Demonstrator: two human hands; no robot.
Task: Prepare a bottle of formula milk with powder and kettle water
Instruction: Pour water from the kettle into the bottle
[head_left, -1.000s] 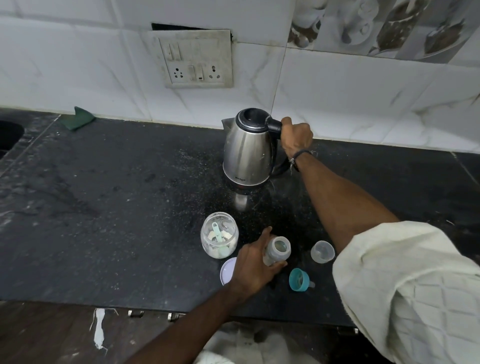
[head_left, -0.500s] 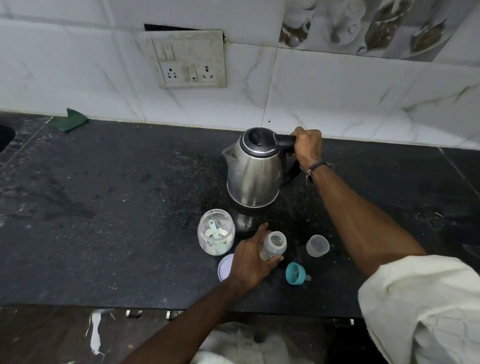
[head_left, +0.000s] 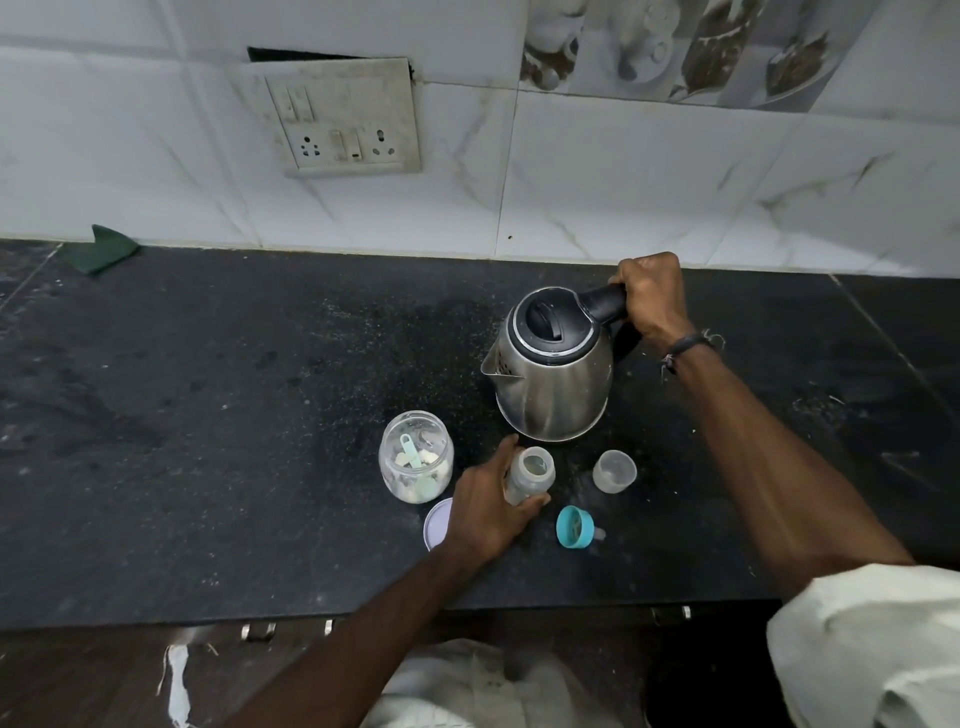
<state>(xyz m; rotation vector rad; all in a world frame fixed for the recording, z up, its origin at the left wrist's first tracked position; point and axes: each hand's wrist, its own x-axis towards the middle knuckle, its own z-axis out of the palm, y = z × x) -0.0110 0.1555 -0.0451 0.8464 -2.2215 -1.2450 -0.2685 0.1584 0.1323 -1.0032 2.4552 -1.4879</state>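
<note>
A steel kettle (head_left: 553, 387) with a black lid hangs just above the dark counter, its spout pointing left. My right hand (head_left: 652, 299) grips its black handle. Directly in front of it stands an open baby bottle (head_left: 530, 473), held upright by my left hand (head_left: 485, 512) curled around its side. Left of the bottle sits an open glass jar (head_left: 415, 457) holding white powder and a pale green scoop. The teal bottle ring with its teat (head_left: 574, 526) lies to the right of the bottle, and a clear bottle cap (head_left: 614, 470) sits behind it.
The jar's lilac lid (head_left: 435, 527) lies flat beside my left wrist. A green cloth (head_left: 101, 249) lies at the back left against the tiled wall. A switch and socket plate (head_left: 343, 122) is on the wall. The counter's front edge (head_left: 571, 608) runs below my arms.
My right hand has carried the kettle forward from the back of the counter to just behind the bottle. My left hand has stayed on the bottle.
</note>
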